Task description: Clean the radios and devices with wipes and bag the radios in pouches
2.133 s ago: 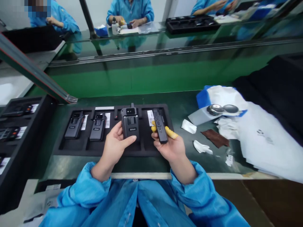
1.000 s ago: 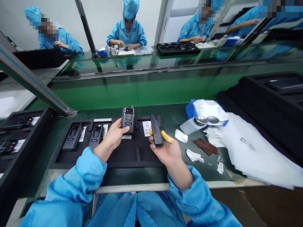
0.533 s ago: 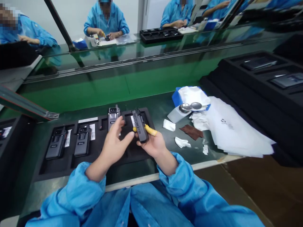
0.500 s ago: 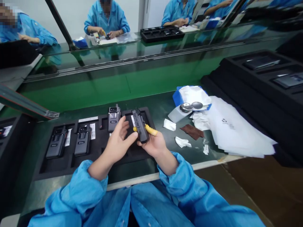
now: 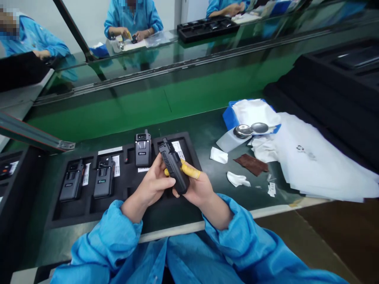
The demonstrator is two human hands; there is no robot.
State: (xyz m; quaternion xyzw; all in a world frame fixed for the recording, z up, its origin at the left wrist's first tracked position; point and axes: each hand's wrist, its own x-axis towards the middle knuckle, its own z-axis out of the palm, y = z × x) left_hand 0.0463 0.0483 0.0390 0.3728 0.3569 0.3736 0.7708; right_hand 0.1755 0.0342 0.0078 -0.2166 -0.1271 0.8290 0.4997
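Observation:
A black two-way radio [image 5: 174,167] is held between both hands above the right end of a black foam tray [image 5: 194,152], its side buttons facing up. My right hand [image 5: 203,191], with yellow finger cots on thumb and finger, is closed around its lower half. My left hand [image 5: 149,185] grips it from the left, thumb along the case near the buttons and fingers partly hidden behind. In the tray lie a left radio [image 5: 71,183], a middle radio [image 5: 103,181] and an upper radio [image 5: 143,152]. White barcode labels [image 5: 178,150] show beside them.
Right of the tray are a white bottle [image 5: 225,141] with a metal lid, a blue box [image 5: 231,117] of white wipes, a brown cloth [image 5: 251,163] and white plastic bags [image 5: 304,165]. Black trays [image 5: 319,85] are stacked at far right. People in blue work across the glass.
My left hand has come in from the left and closed on the radio. The radio has moved slightly toward me. The view has shifted a little.

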